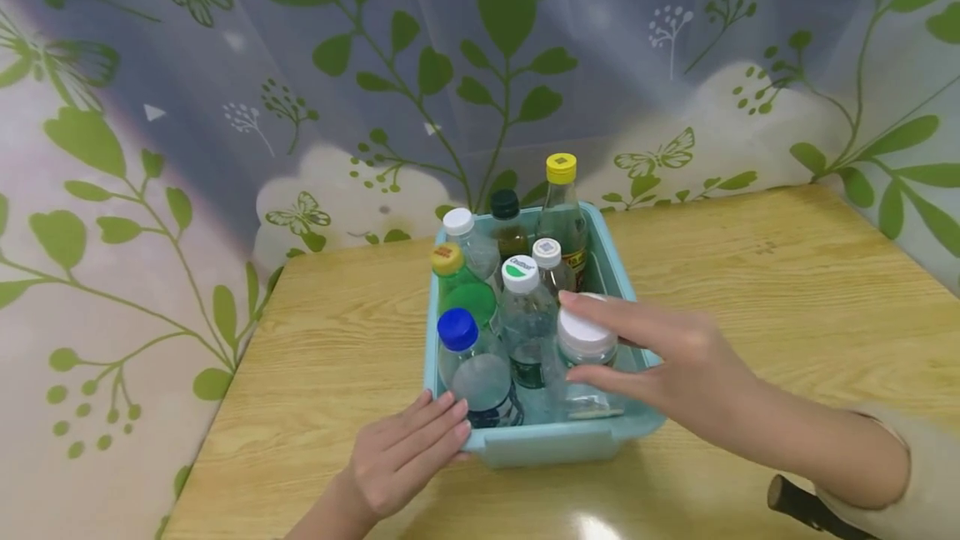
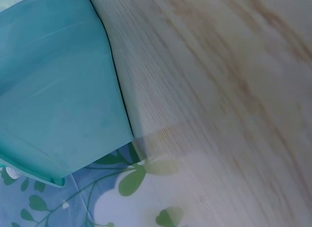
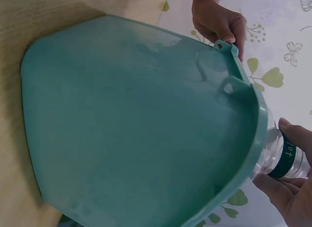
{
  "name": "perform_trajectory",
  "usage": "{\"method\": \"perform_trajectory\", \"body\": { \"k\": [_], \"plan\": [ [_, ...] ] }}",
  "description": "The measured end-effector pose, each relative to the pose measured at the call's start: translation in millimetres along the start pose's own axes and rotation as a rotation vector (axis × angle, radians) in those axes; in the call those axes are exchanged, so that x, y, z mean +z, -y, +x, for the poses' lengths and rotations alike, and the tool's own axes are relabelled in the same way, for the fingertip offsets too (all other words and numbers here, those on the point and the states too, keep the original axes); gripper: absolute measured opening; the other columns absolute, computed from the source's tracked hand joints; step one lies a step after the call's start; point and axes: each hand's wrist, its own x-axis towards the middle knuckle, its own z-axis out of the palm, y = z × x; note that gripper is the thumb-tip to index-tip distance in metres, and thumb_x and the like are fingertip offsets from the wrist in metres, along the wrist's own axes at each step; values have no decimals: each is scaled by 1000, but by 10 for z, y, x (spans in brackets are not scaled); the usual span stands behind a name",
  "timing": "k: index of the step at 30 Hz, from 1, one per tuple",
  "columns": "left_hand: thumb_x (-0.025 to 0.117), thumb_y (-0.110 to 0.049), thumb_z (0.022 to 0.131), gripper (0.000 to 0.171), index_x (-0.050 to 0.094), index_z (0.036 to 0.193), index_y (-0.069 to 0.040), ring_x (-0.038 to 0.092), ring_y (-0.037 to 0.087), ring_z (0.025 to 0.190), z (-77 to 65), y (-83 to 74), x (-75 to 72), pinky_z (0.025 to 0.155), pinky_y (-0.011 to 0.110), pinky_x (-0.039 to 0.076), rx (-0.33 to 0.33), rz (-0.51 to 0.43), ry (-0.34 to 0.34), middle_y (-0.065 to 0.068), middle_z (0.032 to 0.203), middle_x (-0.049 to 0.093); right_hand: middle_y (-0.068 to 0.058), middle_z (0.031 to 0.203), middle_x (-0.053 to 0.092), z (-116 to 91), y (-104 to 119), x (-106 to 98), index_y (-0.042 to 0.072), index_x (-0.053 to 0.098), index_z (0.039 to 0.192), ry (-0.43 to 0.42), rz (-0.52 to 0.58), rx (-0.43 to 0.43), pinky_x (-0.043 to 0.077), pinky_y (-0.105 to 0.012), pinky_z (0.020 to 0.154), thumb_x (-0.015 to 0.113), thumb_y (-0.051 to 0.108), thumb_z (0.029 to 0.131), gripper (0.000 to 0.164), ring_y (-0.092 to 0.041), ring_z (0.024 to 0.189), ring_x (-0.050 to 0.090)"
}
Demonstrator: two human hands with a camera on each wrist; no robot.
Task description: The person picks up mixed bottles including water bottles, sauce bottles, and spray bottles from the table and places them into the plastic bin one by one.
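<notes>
My right hand [image 1: 660, 352] holds a clear jar with a wide white lid [image 1: 588, 330], thumb and fingers on either side of it. The jar is at the near right corner of a light-blue plastic bin [image 1: 551, 450], its lower part inside. In the right wrist view, a dark green band [image 3: 283, 156] goes round the jar between the fingers of the right hand [image 3: 292, 198]. My left hand [image 1: 401, 448] rests on the bin's near left corner, fingers mostly straight. Beside it, inside the bin, stands a blue-capped clear bottle [image 1: 474, 377].
Several other bottles fill the bin, among them a green one [image 1: 465, 294], a yellow-capped one [image 1: 562, 215] and a white-capped one [image 1: 527, 315]. The bin stands on a wooden table [image 1: 337, 332]. Behind hangs a leaf-patterned curtain [image 1: 420, 65]. A dark stick-like object [image 1: 798, 502] shows below the right sleeve.
</notes>
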Motion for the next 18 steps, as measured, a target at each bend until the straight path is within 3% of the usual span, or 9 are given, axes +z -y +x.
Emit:
{"method": "perform_trajectory", "body": {
  "k": [6,12,18],
  "plan": [
    [66,-13,89,24,70,101,7,71,25,84,34,29,-19,75,33,60,24,15,-1,19,90,72,-10,109,70,-93,-22,33,-1,65,118,-51,54,14,53,-11,79,68,41,83,54,1,104,62],
    [65,-13,89,24,69,103,7,72,25,81,69,47,-40,78,35,59,2,16,36,18,89,72,-12,101,72,-99,-25,11,1,64,119,-51,34,43,54,-10,77,66,45,83,57,3,100,62],
    [65,-12,89,22,70,101,6,72,25,79,43,-14,-57,76,35,60,-17,4,51,18,89,72,-9,100,72,-136,-23,-11,4,63,122,-1,13,49,55,-11,74,65,47,81,59,-7,90,68]
  ]
}}
